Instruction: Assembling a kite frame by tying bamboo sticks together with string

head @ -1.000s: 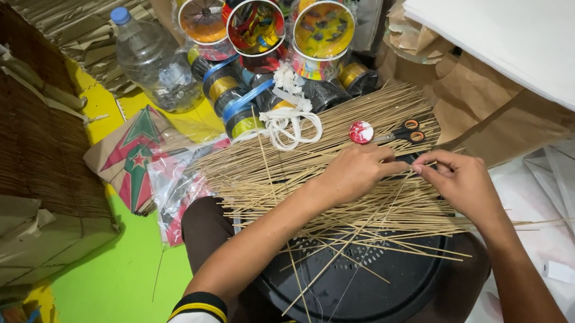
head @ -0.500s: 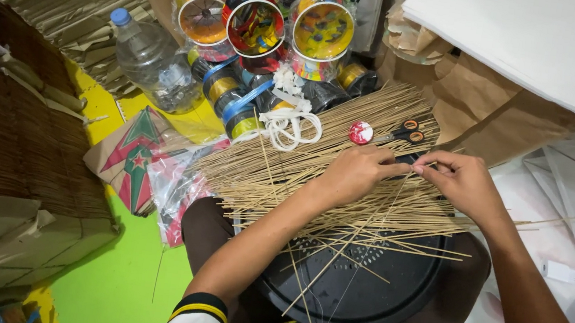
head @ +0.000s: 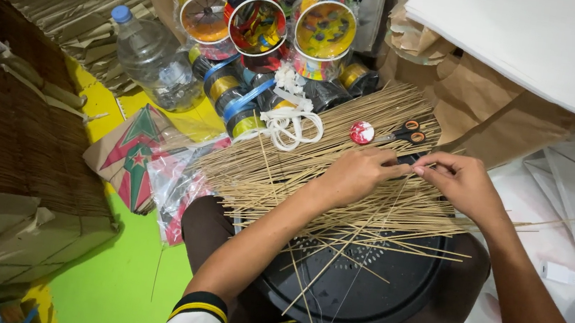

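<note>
A heap of thin bamboo sticks [head: 316, 169] lies fanned across a round black perforated lid [head: 353, 281] on my lap. My left hand [head: 360, 175] rests on the heap with its fingertips pinched on a stick. My right hand [head: 458, 182] meets it from the right, fingers pinched at the same spot. A small dark object shows between the two hands; what it is cannot be told. Black-and-orange scissors [head: 406, 134] and a small red-and-white round piece [head: 362, 132] lie on the sticks just beyond my hands.
Colourful string spools [head: 257, 24] and dark rolls [head: 237, 96] stand at the back, with a white cord coil [head: 293, 121]. A plastic bottle [head: 149, 58] and a red-green kite [head: 136, 156] lie left. Stacked brown paper [head: 1, 146] fills the left, white sheets [head: 561, 49] the right.
Both hands stay close together over the sticks; the fingertips have shifted only slightly. Nothing else has moved.
</note>
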